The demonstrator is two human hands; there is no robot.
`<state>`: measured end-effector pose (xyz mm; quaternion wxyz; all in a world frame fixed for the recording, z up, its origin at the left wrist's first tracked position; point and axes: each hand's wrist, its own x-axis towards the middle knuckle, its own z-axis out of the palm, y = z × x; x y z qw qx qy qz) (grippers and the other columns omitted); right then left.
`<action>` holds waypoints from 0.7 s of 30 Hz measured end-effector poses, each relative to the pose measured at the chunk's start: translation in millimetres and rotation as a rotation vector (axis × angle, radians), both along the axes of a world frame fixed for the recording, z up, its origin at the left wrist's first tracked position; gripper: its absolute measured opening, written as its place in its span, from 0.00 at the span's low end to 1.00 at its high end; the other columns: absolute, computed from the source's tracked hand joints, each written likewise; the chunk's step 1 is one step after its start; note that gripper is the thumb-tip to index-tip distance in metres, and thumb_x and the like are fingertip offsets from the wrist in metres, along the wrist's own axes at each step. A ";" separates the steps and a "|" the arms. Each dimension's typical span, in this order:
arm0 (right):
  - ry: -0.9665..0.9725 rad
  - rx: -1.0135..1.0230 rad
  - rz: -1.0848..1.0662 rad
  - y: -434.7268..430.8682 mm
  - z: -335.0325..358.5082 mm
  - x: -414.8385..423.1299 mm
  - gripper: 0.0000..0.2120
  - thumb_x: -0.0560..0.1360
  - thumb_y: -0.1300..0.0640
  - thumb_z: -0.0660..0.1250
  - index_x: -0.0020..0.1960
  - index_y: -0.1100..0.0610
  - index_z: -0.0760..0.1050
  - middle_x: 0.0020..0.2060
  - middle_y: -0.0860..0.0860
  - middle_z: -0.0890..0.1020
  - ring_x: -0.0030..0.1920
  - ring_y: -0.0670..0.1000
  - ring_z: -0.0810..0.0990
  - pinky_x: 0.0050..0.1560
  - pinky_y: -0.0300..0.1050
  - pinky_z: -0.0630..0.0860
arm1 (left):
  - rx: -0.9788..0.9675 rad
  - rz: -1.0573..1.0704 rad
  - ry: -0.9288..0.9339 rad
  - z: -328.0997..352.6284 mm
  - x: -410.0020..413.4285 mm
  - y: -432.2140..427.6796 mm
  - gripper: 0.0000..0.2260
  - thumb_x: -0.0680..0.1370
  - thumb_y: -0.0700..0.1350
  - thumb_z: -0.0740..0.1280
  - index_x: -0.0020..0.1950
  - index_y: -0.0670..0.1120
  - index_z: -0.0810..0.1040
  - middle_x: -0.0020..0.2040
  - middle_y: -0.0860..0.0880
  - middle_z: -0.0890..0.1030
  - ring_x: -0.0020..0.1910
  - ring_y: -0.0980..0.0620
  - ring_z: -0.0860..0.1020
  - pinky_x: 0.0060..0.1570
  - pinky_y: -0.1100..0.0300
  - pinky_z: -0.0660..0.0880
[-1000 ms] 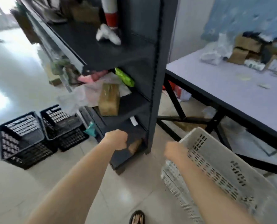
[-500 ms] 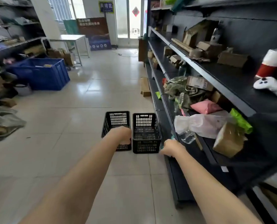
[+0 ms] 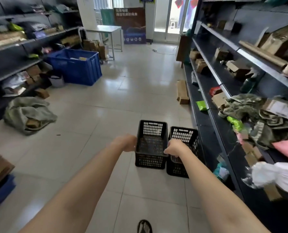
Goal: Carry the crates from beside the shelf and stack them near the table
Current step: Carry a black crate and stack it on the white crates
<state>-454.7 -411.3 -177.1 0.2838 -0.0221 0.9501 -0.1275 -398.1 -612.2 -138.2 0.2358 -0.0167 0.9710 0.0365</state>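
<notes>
As both arms reach out, my left hand (image 3: 126,143) curls at the left crate (image 3: 151,145)'s rim, grip unclear | crate: empty, stiff lattice, probably light; take opposite rims | right hand (image 3: 176,148) curled between it and the right crate (image 3: 183,152), beside the shelf (image 3: 207,115).

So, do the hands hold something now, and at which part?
Both hands are at the left black crate: left hand on its left rim, right hand on its right rim. Not lifted yet.

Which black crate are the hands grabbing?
The left black crate, farther from the shelf. The left hand and right hand are at its sides; the other crate sits against the shelf.
</notes>
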 end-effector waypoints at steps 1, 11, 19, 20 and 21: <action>-0.002 0.000 0.002 -10.1 -4.0 -19.7 0.19 0.70 0.51 0.65 0.58 0.57 0.74 0.54 0.54 0.79 0.53 0.57 0.80 0.56 0.52 0.78 | -0.010 0.019 -0.006 -2.8 -17.0 -15.4 0.17 0.79 0.45 0.63 0.68 0.43 0.73 0.67 0.42 0.74 0.67 0.42 0.72 0.63 0.52 0.71; -0.093 0.043 0.047 -111.1 -23.4 -187.0 0.24 0.74 0.51 0.65 0.66 0.59 0.70 0.61 0.56 0.76 0.56 0.58 0.79 0.58 0.52 0.78 | 0.000 0.045 -0.038 -10.6 -183.8 -126.5 0.17 0.80 0.44 0.62 0.67 0.40 0.72 0.66 0.40 0.74 0.65 0.42 0.73 0.61 0.52 0.72; -0.080 0.005 -0.117 -186.8 -55.2 -291.0 0.20 0.72 0.52 0.65 0.62 0.59 0.73 0.56 0.56 0.79 0.53 0.58 0.80 0.53 0.48 0.78 | -0.014 -0.194 -0.081 -45.7 -332.1 -191.1 0.17 0.80 0.44 0.62 0.67 0.39 0.73 0.66 0.41 0.75 0.65 0.41 0.73 0.61 0.51 0.71; -0.070 0.006 -0.158 -194.2 -59.3 -301.2 0.20 0.72 0.52 0.65 0.61 0.59 0.74 0.57 0.56 0.79 0.54 0.57 0.80 0.52 0.47 0.78 | -0.013 -0.244 -0.081 -49.4 -350.1 -196.8 0.17 0.80 0.44 0.62 0.68 0.39 0.72 0.66 0.41 0.74 0.66 0.41 0.72 0.62 0.51 0.71; -0.058 0.009 -0.192 -200.4 -62.4 -310.2 0.20 0.72 0.52 0.65 0.61 0.58 0.75 0.58 0.56 0.78 0.55 0.58 0.79 0.52 0.46 0.77 | -0.005 -0.293 -0.091 -52.5 -366.1 -202.8 0.17 0.80 0.43 0.62 0.68 0.40 0.71 0.67 0.41 0.74 0.66 0.41 0.72 0.62 0.52 0.70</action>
